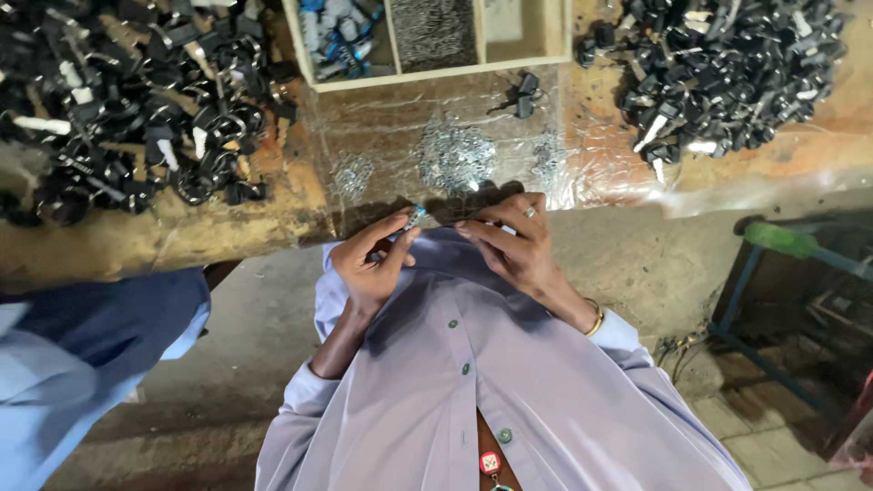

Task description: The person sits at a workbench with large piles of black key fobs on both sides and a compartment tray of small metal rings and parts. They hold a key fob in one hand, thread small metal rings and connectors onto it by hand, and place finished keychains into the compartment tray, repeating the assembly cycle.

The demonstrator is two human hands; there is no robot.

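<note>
View from the head camera, looking down the wearer's lilac shirt front to a workbench point(273, 223) at 12 o'clock.

Left hand point(371, 264): one, at centre frame just left of the shirt placket. Thumb and forefinger are pinched almost closed on one small metal part with a blue end point(414, 218), which sticks out at 1 o'clock from the fingertips, held just above the bench's near edge.

Right hand point(511, 244): one, at 3 o'clock from the left hand, close beside it but not touching. It wears one ring point(529, 212) and one gold bangle point(596, 320) at the wrist. The fingers are curled toward the small part; whether they hold anything cannot be told.

Bench top, covered with clear plastic sheet: three small heaps of silvery metal bits point(455, 156), at 12 o'clock from the hands, the middle heap largest. Two large piles of black parts, one at 10 o'clock point(136, 100) and one at 2 o'clock point(727, 68), well apart from each other. One loose pair of black parts point(523, 95) lies between the heaps and a wooden tray point(427, 75) at 12 o'clock. The tray shows three compartments: blue and white pieces at left, grey metal bits in the middle, and contents that cannot be made out at right.

Second person: one blue sleeve point(100, 336) at 8 o'clock. One green-topped stand point(782, 241) at 3 o'clock.
</note>
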